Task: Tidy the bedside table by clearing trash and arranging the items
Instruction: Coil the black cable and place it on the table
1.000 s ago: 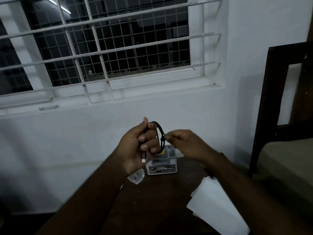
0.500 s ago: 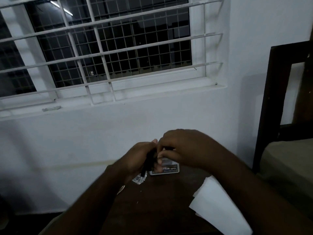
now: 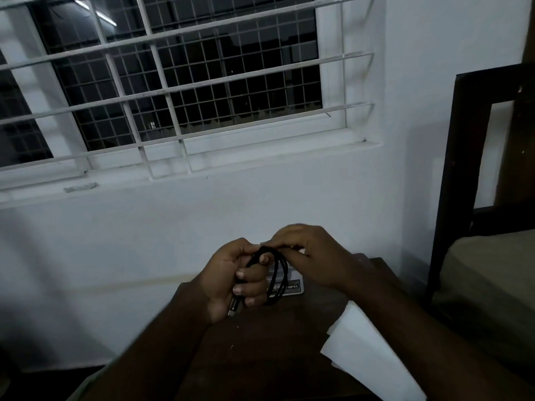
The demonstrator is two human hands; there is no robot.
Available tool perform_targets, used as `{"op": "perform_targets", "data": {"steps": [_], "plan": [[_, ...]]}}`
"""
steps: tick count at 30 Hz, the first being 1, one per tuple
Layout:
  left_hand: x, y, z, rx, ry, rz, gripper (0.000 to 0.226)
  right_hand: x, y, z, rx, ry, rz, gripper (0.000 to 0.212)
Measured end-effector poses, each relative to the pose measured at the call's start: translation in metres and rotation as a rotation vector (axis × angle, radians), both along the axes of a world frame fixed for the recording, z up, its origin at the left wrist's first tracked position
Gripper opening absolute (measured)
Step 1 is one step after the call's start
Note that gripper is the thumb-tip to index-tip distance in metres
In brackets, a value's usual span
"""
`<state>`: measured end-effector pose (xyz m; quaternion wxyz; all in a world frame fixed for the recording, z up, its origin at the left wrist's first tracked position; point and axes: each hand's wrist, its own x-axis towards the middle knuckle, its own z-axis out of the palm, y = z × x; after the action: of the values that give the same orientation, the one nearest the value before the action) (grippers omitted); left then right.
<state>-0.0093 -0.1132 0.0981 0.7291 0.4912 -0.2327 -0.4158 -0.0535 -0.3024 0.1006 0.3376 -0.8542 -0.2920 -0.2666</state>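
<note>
Above the bedside table (image 3: 260, 357), a left hand (image 3: 228, 279) grips a coiled black cable (image 3: 275, 273) while the right hand (image 3: 307, 256) pinches its top loop (light, floppy, best held round the bundle).

A single head-worn wide-angle view looks forward and slightly down, close over the dark brown wooden bedside table (image 3: 260, 357) at lower centre, facing the white-barred window (image 3: 185, 82) filling the upper left.
</note>
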Motion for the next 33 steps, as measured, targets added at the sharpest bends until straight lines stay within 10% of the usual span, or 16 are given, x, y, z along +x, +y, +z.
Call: {"op": "perform_targets", "data": {"steps": [6, 20, 33], "plan": [[0.008, 0.002, -0.008, -0.029, -0.013, 0.094, 0.021, -0.001, 0.006, -0.006, 0.367, 0.551, 0.198, 0.045], [0.01, -0.007, -0.004, 0.177, -0.148, 0.321, 0.033, 0.019, 0.017, -0.029, 0.673, 0.531, 0.036, 0.024], [0.017, -0.031, -0.01, 0.442, -0.831, 0.917, 0.027, 0.026, 0.021, -0.028, 0.588, 0.204, -0.235, 0.012]]}}
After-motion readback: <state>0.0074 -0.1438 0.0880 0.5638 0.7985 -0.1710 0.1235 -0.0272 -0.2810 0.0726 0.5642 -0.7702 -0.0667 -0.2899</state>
